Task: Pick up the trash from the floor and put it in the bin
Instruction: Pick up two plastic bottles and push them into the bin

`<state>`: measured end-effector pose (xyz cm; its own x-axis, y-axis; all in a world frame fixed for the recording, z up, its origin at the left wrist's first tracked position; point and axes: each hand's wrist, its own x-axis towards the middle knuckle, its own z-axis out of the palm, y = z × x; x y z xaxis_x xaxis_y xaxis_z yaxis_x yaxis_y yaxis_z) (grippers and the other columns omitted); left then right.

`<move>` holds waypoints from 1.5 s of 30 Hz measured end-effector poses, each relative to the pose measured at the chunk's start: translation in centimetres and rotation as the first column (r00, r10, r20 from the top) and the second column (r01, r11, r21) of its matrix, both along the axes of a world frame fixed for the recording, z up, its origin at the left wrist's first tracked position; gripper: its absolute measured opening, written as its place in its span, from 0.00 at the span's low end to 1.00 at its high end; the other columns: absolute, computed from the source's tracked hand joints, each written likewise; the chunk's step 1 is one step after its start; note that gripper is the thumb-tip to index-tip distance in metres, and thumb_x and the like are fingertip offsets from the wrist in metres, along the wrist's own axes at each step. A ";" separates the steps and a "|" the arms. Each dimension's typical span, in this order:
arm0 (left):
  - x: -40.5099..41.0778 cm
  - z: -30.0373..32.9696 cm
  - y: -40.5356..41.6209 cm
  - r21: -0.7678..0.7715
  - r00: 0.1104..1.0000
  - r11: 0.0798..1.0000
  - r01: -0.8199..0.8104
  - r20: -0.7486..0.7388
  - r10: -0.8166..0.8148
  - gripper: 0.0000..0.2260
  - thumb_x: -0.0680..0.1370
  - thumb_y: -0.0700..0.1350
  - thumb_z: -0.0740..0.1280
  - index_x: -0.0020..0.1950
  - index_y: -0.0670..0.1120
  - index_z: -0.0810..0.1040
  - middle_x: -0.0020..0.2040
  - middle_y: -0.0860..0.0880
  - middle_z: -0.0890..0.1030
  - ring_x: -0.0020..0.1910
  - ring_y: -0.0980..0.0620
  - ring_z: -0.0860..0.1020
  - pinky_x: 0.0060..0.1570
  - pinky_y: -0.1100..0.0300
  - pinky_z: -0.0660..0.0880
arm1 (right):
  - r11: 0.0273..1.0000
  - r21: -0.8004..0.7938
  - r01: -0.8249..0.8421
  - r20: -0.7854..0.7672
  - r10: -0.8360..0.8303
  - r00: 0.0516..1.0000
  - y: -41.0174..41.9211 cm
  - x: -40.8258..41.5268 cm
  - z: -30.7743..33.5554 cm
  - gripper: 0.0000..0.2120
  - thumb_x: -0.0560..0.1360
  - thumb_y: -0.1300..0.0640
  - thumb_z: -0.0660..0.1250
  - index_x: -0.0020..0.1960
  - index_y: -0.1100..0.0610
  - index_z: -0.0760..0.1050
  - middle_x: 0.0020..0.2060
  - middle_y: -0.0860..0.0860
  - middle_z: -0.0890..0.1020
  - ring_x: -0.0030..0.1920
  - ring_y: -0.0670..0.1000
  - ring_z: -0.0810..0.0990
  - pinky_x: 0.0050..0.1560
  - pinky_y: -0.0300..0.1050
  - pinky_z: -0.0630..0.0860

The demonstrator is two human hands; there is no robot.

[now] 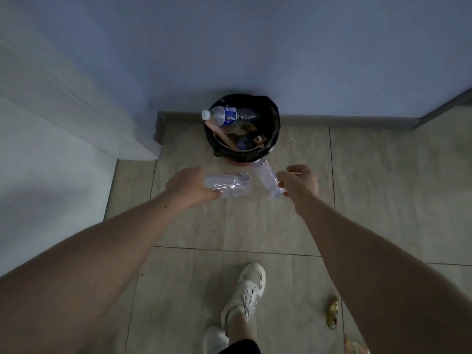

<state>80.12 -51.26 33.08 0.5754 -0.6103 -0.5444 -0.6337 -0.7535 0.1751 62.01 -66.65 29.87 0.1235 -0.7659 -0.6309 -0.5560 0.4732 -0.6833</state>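
Two clear bottles are in your hands, both held out in front of the bin (pixel 273 139); your left hand (pixel 187 187) is wrapped around the near end of the left bottle (pixel 228 186), whose long axis runs roughly sideways, its free end pointing right; your right hand (pixel 298 185) pinches the lower end of the right bottle (pixel 267 180) between fingertips, the other fingers loosely curled; that bottle lies diagonally, its far end pointing up-left toward the bin's near rim, and whether it touches the rim you cannot tell; the two bottles sit close together but apart. The bin stands against the wall (pixel 255 47) at the skirting, lined with a black bag and already crowded; a blue-label bottle (pixel 229 116) lies across its top, cap jutting over the left rim; free room shows mainly at the right and near side of the opening. A door frame (pixel 76 103) closes in the left side; open tiled floor (pixel 370 187) lies to the right. A gold wrapper (pixel 332 312) lies on the floor near your right forearm, behind your white shoe (pixel 246 290).
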 end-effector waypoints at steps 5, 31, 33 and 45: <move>3.1 -1.1 -3.0 0.015 0.998 0.999 0.050 -0.026 -0.050 0.25 0.66 0.65 0.71 0.48 0.46 0.74 0.46 0.48 0.79 0.44 0.47 0.78 0.37 0.59 0.69 | 0.999 0.043 -0.002 -0.085 0.006 0.996 -1.9 1.3 -3.0 0.10 0.61 0.53 0.73 0.39 0.49 0.74 0.40 0.53 0.85 0.45 0.56 0.85 0.48 0.56 0.82; 10.1 -10.1 -18.3 -0.022 0.845 0.886 0.464 0.312 -0.435 0.29 0.71 0.61 0.70 0.69 0.54 0.71 0.60 0.42 0.71 0.61 0.40 0.70 0.43 0.50 0.72 | 0.966 0.230 0.117 -0.238 -0.061 0.969 -4.1 6.6 -17.5 0.08 0.71 0.52 0.69 0.45 0.56 0.80 0.45 0.57 0.84 0.49 0.58 0.84 0.53 0.56 0.81; 10.1 -11.9 -18.9 0.006 0.838 0.883 0.469 0.312 -0.447 0.28 0.71 0.61 0.69 0.69 0.53 0.70 0.61 0.41 0.70 0.62 0.39 0.69 0.46 0.49 0.72 | 0.953 0.273 0.133 -0.243 -0.065 0.968 -4.2 7.0 -19.5 0.18 0.72 0.49 0.70 0.57 0.58 0.79 0.49 0.56 0.84 0.50 0.57 0.84 0.53 0.56 0.81; 10.0 -19.4 -22.8 0.139 0.712 0.833 0.536 0.457 -0.534 0.30 0.75 0.68 0.56 0.62 0.46 0.76 0.63 0.40 0.72 0.65 0.38 0.65 0.62 0.41 0.61 | 0.823 0.423 0.379 -0.126 -0.361 0.924 -6.5 9.1 -31.3 0.31 0.74 0.35 0.64 0.62 0.61 0.73 0.45 0.56 0.77 0.40 0.57 0.79 0.50 0.56 0.81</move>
